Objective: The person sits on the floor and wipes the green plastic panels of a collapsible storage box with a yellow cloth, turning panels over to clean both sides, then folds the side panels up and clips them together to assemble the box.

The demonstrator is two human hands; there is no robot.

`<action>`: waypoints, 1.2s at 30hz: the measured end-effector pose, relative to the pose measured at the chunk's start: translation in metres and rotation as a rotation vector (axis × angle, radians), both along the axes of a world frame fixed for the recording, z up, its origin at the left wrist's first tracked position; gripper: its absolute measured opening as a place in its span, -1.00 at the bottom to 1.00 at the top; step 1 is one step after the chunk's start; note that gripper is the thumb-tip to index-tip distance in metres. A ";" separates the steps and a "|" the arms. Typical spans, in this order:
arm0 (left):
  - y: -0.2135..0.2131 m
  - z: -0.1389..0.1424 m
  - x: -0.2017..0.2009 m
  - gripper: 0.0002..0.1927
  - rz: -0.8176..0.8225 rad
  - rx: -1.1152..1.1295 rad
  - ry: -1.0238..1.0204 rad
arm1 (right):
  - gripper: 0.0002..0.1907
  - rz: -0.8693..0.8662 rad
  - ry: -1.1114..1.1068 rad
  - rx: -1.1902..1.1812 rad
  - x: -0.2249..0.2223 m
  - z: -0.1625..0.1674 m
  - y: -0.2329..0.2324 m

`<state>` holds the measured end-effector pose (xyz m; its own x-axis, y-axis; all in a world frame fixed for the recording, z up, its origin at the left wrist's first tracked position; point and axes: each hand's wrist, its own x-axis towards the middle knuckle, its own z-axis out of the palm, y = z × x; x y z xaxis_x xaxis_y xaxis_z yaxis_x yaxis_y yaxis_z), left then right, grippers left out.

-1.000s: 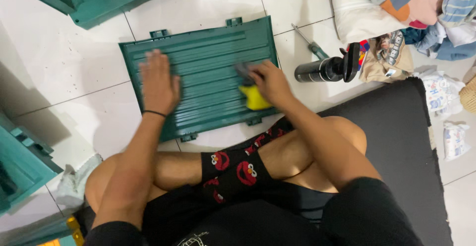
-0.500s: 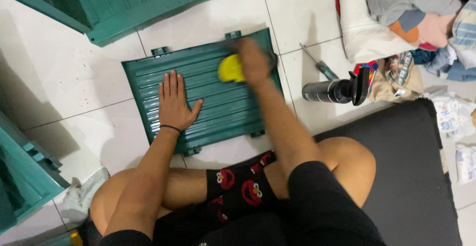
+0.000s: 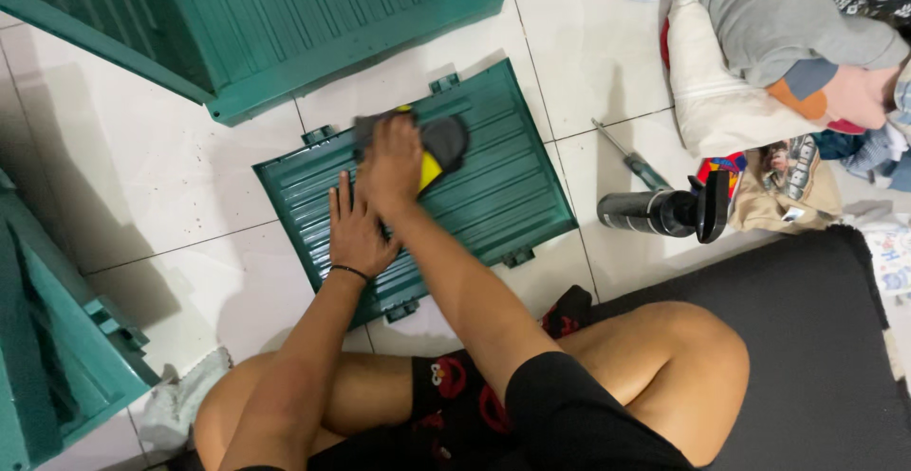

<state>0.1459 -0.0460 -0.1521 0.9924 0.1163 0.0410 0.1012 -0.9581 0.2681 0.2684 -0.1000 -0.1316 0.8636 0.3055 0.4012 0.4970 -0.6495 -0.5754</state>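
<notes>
— On the white tiled floor (image 3: 171, 196) in front of our crossed legs lies the ribbed green plastic panel (image 3: 493, 196), flat, its hinge tabs toward the big green plastic cabinet body (image 3: 285, 25). Why is our left hand (image 3: 359, 229) spread on it?

— We judge it pins the panel so it doesn't slide. That hand is open, palm down, fingers splayed, holding nothing. Our right hand (image 3: 391, 163) presses down on the yellow sponge with a dark scrubbing side (image 3: 438, 148), curled over it near the panel's far edge.

— And compared with half a second back?

— We had the sponge at the panel's far right corner; now it sits toward the far left, with our right arm crossing over the left. The left hand has barely shifted. The black spray bottle (image 3: 655, 213) lies on the tiles to the right, well apart.
</notes>
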 end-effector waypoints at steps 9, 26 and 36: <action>-0.003 -0.006 -0.001 -0.11 0.084 -0.072 -0.026 | -0.61 0.531 -0.216 -0.073 0.059 -0.003 -0.079; 0.007 0.018 0.051 -0.10 0.174 -0.015 0.165 | -0.67 -0.012 0.648 -0.639 -0.016 0.001 -0.260; 0.049 0.064 -0.030 0.08 0.716 -0.076 0.297 | -0.48 -0.162 0.115 -0.518 -0.011 0.031 -0.291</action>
